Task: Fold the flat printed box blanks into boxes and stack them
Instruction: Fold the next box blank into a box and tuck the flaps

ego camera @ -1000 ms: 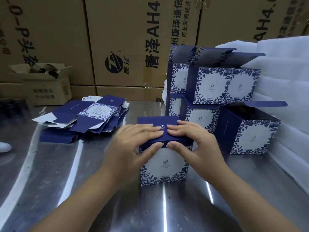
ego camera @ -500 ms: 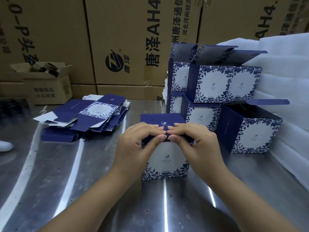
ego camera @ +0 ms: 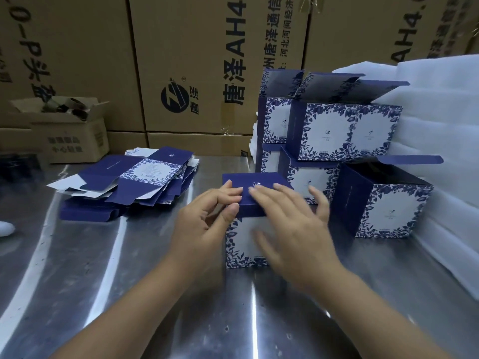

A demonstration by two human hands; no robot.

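Note:
A folded blue-and-white floral box point(ego camera: 241, 242) stands on the steel table point(ego camera: 129, 294) in front of me, its navy lid closed. My left hand point(ego camera: 207, 221) pinches the lid's front left edge between thumb and fingers. My right hand point(ego camera: 293, 224) lies flat and blurred over the lid's right side, fingers spread. A pile of flat printed blanks point(ego camera: 129, 182) lies to the left. Behind and to the right stands a stack of folded boxes point(ego camera: 344, 130) with lids up, and one open box point(ego camera: 383, 200) sits alone on the table.
White foam sheets point(ego camera: 445, 141) are piled along the right edge. Large brown cartons point(ego camera: 181, 60) form a wall at the back. A small open carton point(ego camera: 70, 130) sits at the back left. A white object point(ego camera: 5, 228) shows at the left edge.
Both hands were pinching the lid's front flap together. Now my right hand has let go and spread flat, sliding right over the lid; the left still holds the edge.

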